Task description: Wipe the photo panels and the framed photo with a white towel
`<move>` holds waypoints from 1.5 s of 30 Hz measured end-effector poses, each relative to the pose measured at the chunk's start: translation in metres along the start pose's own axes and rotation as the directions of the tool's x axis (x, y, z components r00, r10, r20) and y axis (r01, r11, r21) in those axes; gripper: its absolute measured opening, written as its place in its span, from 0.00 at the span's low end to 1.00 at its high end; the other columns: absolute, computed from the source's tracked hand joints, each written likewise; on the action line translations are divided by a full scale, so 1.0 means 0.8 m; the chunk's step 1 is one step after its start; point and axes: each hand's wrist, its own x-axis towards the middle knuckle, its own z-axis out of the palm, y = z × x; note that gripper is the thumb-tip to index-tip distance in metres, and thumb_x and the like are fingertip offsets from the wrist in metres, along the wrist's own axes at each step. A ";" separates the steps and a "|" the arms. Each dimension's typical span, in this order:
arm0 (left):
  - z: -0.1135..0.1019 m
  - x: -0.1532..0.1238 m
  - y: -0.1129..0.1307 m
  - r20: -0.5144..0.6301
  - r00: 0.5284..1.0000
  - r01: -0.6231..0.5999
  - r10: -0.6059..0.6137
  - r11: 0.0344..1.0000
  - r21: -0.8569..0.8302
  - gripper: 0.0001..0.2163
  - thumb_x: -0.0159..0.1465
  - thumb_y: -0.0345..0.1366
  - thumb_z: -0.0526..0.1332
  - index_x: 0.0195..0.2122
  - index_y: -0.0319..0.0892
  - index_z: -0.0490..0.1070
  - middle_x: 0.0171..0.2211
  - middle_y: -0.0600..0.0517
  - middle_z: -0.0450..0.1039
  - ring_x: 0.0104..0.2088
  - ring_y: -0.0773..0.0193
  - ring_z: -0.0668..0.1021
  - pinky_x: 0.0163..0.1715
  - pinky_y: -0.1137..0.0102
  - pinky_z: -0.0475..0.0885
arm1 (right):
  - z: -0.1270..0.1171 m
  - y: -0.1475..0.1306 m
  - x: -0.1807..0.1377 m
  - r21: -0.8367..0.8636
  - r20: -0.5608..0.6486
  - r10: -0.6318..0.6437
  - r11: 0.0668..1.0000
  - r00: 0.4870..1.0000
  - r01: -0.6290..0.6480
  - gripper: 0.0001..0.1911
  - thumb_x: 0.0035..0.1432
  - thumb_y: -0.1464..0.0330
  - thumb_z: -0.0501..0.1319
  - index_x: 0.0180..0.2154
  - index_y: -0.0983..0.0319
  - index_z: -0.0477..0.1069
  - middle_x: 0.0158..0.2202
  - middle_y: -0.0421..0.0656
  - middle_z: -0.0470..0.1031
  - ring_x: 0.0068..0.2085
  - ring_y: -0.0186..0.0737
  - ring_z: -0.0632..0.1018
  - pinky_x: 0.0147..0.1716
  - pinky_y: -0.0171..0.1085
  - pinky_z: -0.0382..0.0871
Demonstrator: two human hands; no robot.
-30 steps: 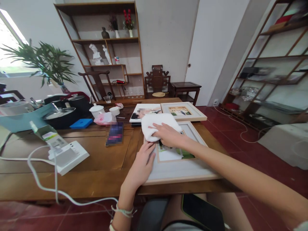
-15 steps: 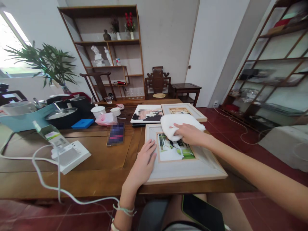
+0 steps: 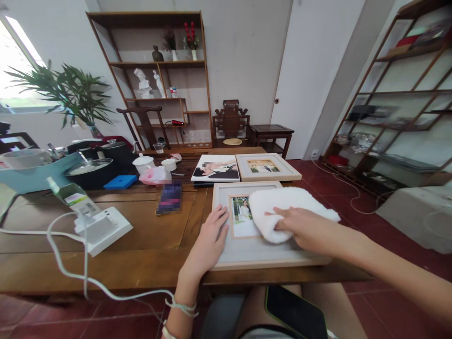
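A pale picture frame (image 3: pixel 243 254) with a photo (image 3: pixel 242 214) in its middle lies flat at the table's front edge. My left hand (image 3: pixel 213 238) rests on the frame's left side, fingers stretched out. In my right hand (image 3: pixel 296 226) is a white fluffy cloth (image 3: pixel 282 202), pressed down on the frame. The cloth covers the right part of the photo and of the frame. Behind it lie a second framed photo (image 3: pixel 289 168) and a white-edged photo panel (image 3: pixel 216 167).
On the wooden table (image 3: pixel 158 263) to the left are a white box (image 3: pixel 113 233), a white cable (image 3: pixel 58 259), a blue box (image 3: pixel 120 182), a black pan (image 3: pixel 90 174) and a white teapot (image 3: pixel 143 163). A phone (image 3: pixel 294 308) lies on my lap.
My right hand has drawn the cloth toward me and to the right, uncovering the second framed photo behind. The cloth now looks more spread out. My left hand stays in place.
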 end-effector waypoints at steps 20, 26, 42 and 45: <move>0.000 0.001 0.000 -0.018 1.000 0.005 -0.005 1.000 -0.007 0.17 0.66 0.36 0.50 0.55 0.43 0.65 0.61 0.46 0.59 0.63 0.58 0.57 0.61 0.54 0.53 | 0.053 0.074 0.027 -0.142 -0.346 0.098 0.978 0.933 -0.155 0.27 0.43 0.84 0.51 0.44 0.61 0.73 0.60 0.47 0.61 0.62 0.53 0.57 0.56 0.56 0.58; 0.001 0.002 -0.002 -0.015 1.000 0.002 -0.002 1.000 0.021 0.18 0.66 0.36 0.49 0.55 0.41 0.64 0.61 0.45 0.59 0.63 0.59 0.57 0.61 0.54 0.53 | 0.030 0.037 0.011 -0.111 -0.246 0.096 0.986 0.964 -0.127 0.26 0.43 0.83 0.51 0.44 0.63 0.73 0.57 0.50 0.66 0.60 0.55 0.60 0.57 0.55 0.56; -0.001 0.002 0.003 0.007 1.000 0.006 -0.007 0.999 0.034 0.18 0.66 0.36 0.48 0.56 0.39 0.63 0.61 0.44 0.58 0.64 0.58 0.55 0.61 0.55 0.53 | 0.032 -0.013 -0.022 0.038 -0.175 0.091 0.996 0.980 -0.085 0.27 0.46 0.81 0.52 0.48 0.60 0.69 0.61 0.49 0.60 0.62 0.50 0.58 0.58 0.53 0.55; -0.001 0.001 0.001 0.006 1.000 0.016 -0.016 0.999 0.041 0.19 0.66 0.36 0.48 0.56 0.38 0.63 0.61 0.45 0.58 0.64 0.59 0.55 0.62 0.56 0.52 | 0.037 0.023 0.010 -0.014 -0.299 0.117 0.992 0.947 -0.127 0.24 0.50 0.79 0.52 0.50 0.63 0.68 0.60 0.51 0.61 0.62 0.50 0.59 0.59 0.52 0.54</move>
